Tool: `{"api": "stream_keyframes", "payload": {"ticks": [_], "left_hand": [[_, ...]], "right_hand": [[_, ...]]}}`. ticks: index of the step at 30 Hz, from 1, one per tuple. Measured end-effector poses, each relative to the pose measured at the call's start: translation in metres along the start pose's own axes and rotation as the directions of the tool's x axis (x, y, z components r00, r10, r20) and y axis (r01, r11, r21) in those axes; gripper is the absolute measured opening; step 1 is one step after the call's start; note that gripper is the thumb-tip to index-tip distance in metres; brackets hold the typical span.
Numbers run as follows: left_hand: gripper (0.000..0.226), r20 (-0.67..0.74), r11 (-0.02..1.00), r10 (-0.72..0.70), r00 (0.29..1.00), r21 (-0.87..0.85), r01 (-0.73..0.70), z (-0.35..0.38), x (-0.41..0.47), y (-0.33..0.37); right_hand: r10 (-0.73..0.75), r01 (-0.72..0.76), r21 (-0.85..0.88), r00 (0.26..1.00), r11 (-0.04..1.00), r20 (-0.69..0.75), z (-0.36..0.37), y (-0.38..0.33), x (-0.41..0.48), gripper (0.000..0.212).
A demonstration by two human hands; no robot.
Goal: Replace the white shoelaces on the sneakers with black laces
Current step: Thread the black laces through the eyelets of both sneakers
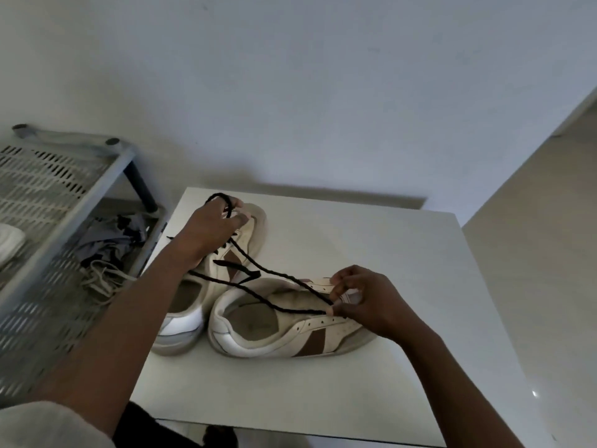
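Two cream-and-brown sneakers lie side by side on a white table [355, 240], heels toward the viewer. The far sneaker [185, 321] sits on the left. The near sneaker [290, 337] lies on the right, and its eyelet rows look bare.

A black lace [303, 312] stretches in two strands between the hands, crossing above both shoes. The left hand [206, 231] is raised over the far sneaker's toe, its fingers curled round a loop of the lace. The right hand [365, 299] sits at the near sneaker's eyelets, thumb and fingertips pinching the lace's other end. Whether the tip has entered an eyelet cannot be told.

The lace looks soft, limp and very light, with a slight twist. It will probably sag and curl rather than push through a hole, so the best hold is right at the tip. The sneakers seem light and may slide on the smooth tabletop.

The slack strands hang across the far sneaker, where they could snag. Dark pieces of lace also lie over that shoe's tongue, too blurred to tell whether they are threaded.

Just left of the table stands a grey mesh rack [64, 189]. Its lower shelf holds a crumpled grey cloth [113, 240] and a heap of pale laces [103, 279], probably the white ones taken out.
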State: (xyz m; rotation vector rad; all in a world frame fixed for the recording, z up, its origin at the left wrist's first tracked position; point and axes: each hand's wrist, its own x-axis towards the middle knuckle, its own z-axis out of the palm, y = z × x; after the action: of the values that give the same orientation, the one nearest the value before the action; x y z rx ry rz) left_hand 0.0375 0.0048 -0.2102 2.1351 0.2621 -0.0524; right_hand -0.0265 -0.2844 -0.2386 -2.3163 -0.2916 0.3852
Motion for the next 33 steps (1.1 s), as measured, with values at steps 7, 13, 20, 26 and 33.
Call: {"api": "stream_keyframes", "payload": {"ticks": [7, 13, 20, 26, 33], "left_hand": [[0.021, 0.065, 0.988, 0.004, 0.998, 0.153, -0.014, 0.017, -0.005, 0.007], [0.049, 0.07, 0.812, -0.172, 0.983, 0.576, 0.1, 0.016, -0.005, 0.006], [0.044, -0.022, 0.651, 0.139, 0.99, 0.755, -0.075, 0.024, -0.055, 0.049], [0.033, 0.444, 0.67, 0.191, 0.875, 0.593, -0.447, 0.109, -0.113, 0.044], [0.028, 0.437, 0.728, 0.236, 0.868, 0.512, -0.456, 0.128, -0.107, 0.022]], "right_hand": [[0.034, -0.029, 0.077, 0.997, 0.997, -0.066, -0.001, 0.01, 0.004, 0.007], [0.101, -0.09, 0.274, 0.995, 0.957, -0.026, -0.005, 0.015, 0.002, 0.009], [0.072, -0.062, 0.296, 0.997, 0.953, -0.025, -0.006, 0.017, 0.001, 0.011], [0.062, -0.051, 0.318, 0.998, 0.947, -0.025, -0.006, 0.014, -0.003, 0.018], [0.113, 0.116, 0.733, 0.96, 0.67, -0.255, -0.02, -0.001, 0.002, 0.022]]}}
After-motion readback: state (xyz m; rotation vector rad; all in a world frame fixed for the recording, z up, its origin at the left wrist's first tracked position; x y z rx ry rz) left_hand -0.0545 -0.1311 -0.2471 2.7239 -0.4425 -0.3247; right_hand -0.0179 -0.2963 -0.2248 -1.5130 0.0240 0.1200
